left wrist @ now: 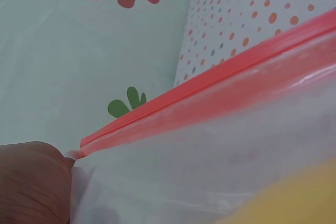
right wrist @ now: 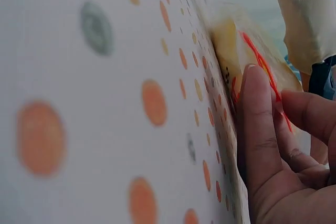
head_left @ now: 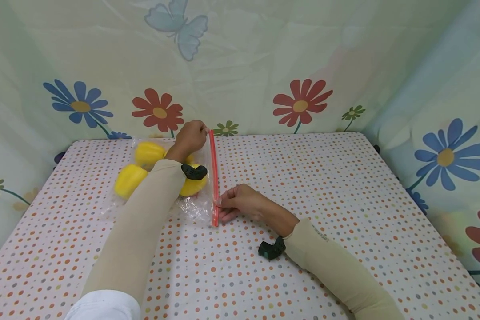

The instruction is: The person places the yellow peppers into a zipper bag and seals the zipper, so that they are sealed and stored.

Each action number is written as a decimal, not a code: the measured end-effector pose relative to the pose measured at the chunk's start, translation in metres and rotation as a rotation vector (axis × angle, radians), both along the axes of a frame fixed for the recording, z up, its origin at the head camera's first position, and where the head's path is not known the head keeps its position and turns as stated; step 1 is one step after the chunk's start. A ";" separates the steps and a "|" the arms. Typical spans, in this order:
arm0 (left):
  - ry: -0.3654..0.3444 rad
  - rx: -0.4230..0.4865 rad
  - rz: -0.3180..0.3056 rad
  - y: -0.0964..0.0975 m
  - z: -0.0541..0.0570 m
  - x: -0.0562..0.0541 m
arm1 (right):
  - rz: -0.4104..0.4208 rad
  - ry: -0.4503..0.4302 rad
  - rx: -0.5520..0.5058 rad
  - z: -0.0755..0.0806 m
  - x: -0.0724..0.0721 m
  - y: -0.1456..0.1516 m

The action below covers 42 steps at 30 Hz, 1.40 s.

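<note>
A clear zip bag (head_left: 196, 211) with a red zip strip (head_left: 214, 178) lies on the table, its strip running from far to near. Several yellow, rounded, lobed things (head_left: 130, 180) are inside; their kind is not plain. My left hand (head_left: 190, 138) pinches the far end of the strip, and its forearm crosses over the bag. In the left wrist view the strip (left wrist: 210, 83) stretches taut from that hand (left wrist: 34, 184). Near the strip's other end, my right hand (head_left: 243, 202) pinches the strip between thumb and fingers; the right wrist view shows this hand (right wrist: 278, 145) close up.
A dotted cloth covers the table (head_left: 304, 186). Behind it hangs a curtain (head_left: 240, 53) printed with flowers and a butterfly. Each wrist carries a black camera, one on the left (head_left: 194, 172) and one on the right (head_left: 272, 249).
</note>
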State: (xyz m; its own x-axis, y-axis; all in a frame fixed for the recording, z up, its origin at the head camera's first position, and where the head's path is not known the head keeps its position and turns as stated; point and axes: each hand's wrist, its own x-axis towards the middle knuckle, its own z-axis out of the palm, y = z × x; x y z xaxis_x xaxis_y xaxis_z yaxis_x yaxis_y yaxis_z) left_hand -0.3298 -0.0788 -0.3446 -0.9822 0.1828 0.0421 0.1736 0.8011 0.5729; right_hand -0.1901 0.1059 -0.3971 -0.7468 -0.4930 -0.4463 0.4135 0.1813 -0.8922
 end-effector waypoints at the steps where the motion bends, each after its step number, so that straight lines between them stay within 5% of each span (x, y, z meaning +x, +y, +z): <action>1: -0.002 0.002 0.003 0.000 0.000 0.000 | 0.011 0.000 0.002 0.000 0.001 0.000; 14: -0.015 0.165 0.027 -0.009 -0.003 -0.005 | 0.101 -0.011 0.050 -0.001 0.011 0.010; 30: -0.015 0.198 0.007 -0.004 -0.004 -0.005 | 0.173 -0.008 0.061 -0.001 0.008 0.018; 42: -0.002 0.077 -0.053 -0.002 0.003 0.001 | -0.189 0.078 0.026 0.009 -0.032 -0.006</action>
State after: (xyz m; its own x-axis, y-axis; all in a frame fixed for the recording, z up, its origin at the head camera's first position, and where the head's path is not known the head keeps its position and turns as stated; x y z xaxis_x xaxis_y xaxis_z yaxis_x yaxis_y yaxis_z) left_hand -0.3288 -0.0804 -0.3413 -0.9713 0.2311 0.0560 0.2135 0.7440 0.6331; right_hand -0.2219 0.0995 -0.3885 -0.8575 -0.3299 -0.3947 0.3725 0.1309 -0.9188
